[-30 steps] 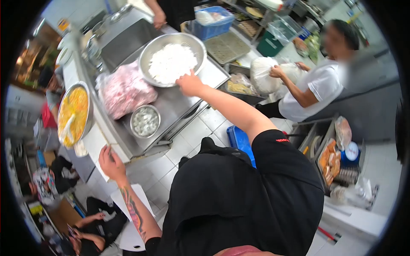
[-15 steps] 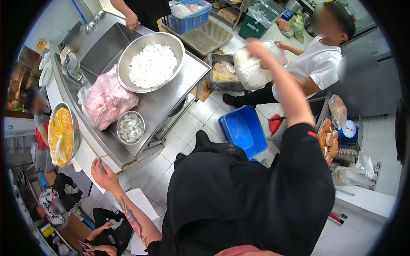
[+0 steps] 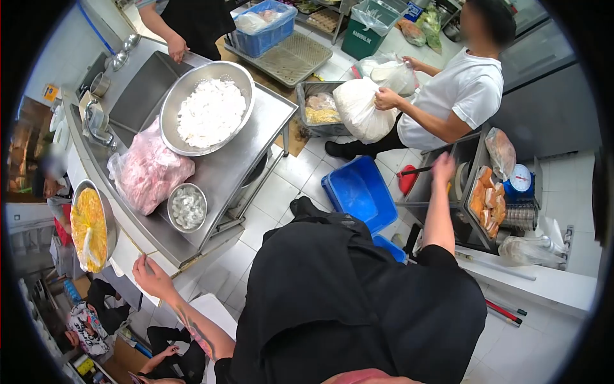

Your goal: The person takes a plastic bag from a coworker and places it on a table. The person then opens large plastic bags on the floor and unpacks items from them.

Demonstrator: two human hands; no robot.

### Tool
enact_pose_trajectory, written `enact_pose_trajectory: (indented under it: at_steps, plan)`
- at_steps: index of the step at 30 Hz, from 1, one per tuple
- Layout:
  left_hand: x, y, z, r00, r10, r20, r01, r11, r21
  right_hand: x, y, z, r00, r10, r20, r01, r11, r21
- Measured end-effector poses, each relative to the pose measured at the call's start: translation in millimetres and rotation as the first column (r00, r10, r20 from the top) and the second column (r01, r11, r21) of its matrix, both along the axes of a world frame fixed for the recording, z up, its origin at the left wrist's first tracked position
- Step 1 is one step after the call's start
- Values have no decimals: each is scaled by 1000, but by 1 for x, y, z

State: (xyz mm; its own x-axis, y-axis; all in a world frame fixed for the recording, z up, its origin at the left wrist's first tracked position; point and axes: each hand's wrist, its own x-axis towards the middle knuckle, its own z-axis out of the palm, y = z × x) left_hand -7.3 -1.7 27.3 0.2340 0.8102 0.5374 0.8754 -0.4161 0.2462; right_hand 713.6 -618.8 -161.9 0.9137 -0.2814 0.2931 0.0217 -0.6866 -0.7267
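Note:
My left hand (image 3: 152,278) rests on the white counter edge (image 3: 165,264), its fingers loosely stretched and nothing visible in them. Out to the right, my right hand (image 3: 442,169) is raised near a metal stand (image 3: 464,211); motion blurs its fingers. Closest to the left hand are a bowl with a yellow-filled plastic bag (image 3: 89,229) and a small steel bowl of pale, icy-looking pieces (image 3: 187,207). On the steel sink counter lie a clear bag of pink, meat-like stuff (image 3: 152,169) and a large colander (image 3: 246,115) holding white pieces (image 3: 211,114).
A person in a white shirt (image 3: 464,86) holds white, full bags (image 3: 364,110) at the right. An empty-looking blue crate (image 3: 361,192) sits on the tiled floor. Beside the stand are a tray of browned pieces (image 3: 487,203) and a blue scale (image 3: 519,181). Another person's hand (image 3: 177,47) touches the sink edge.
My right arm has swung down and back from near the white bag toward the metal stand. The left hand stays at the counter edge. The view has shifted slightly.

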Motion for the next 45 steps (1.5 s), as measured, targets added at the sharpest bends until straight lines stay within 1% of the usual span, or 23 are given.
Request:
enact_pose_trajectory:
  at_steps: [1,3,4,6,7,9,12,15,16,17,19,21,22,23,24,25,26,27,29,33,37,40,45]
  plan:
    - [1,-1,0,1000,12,10,-12,1000,-7,-9,38,98,929,-10,369,-2,1000,31]
    - [1,-2,0,999,32,0,-32,999,-1,-5,83,208,866,3,500,-31,998,47]
    - [1,-2,0,1000,26,-7,-26,1000,-1,16,89,233,907,43,420,-83,993,79]
    - [2,-2,0,1000,4,27,-4,1000,-14,43,112,270,928,17,372,103,948,-300]
    - [1,-1,0,1000,5,23,-5,1000,-12,39,121,291,930,17,368,101,949,-299]
    - [0,-1,0,999,-13,38,13,1000,24,32,149,317,1000,24,19,-19,974,-226]
    - [3,-4,1,998,11,56,-12,1000,24,34,189,300,993,87,78,-76,989,-124]
    - [2,-6,0,998,7,66,-8,1000,17,64,218,250,984,40,174,42,894,-447]
    - [0,-4,0,996,2,91,-2,1000,2,100,217,201,973,229,6,-189,820,-540]
    - [-1,-2,0,995,5,97,-6,1000,7,77,235,183,773,450,-448,-635,520,-572]
    - [-4,-3,-1,997,-10,81,7,999,36,62,257,94,350,360,-865,-855,500,-138]
    - [-6,-3,-2,995,-4,101,-1,998,57,-52,283,86,76,340,-937,-955,296,30]
    - [-6,-3,-2,994,-32,106,24,997,74,-76,281,22,201,322,-925,-979,92,-181]
    - [-6,-5,-1,992,-16,125,11,999,42,-103,268,-42,182,543,-820,-976,-4,-220]
    - [-6,-6,-1,993,-2,119,-3,999,45,-146,255,-74,127,674,-727,-989,139,-44]
    - [-5,-6,-2,991,-3,136,-3,999,43,-185,251,-63,-109,575,-811,-878,326,350]
    - [-5,-6,-1,989,-17,148,11,999,39,-215,241,-60,-245,369,-896,-765,494,413]
    - [-3,-8,-1,991,-5,131,-1,999,44,-228,225,-66,-366,215,-906,-778,464,424]
    - [-8,-4,-6,995,-23,95,19,999,44,-234,186,-70,-393,-9,-920,-798,500,336]
    - [-4,-5,-1,998,-16,65,14,1000,18,-192,111,-117,79,121,-990,-720,693,27]
    - [-7,-2,-6,998,-30,54,30,1000,-8,-176,101,-108,368,287,-884,-545,837,45]
    - [-4,0,-7,999,-39,7,39,999,-6,-190,112,-110,347,356,-868,-490,858,156]
    - [9,-2,-5,997,29,-65,-29,1000,-7,-230,131,-126,12,382,-924,-646,708,285]
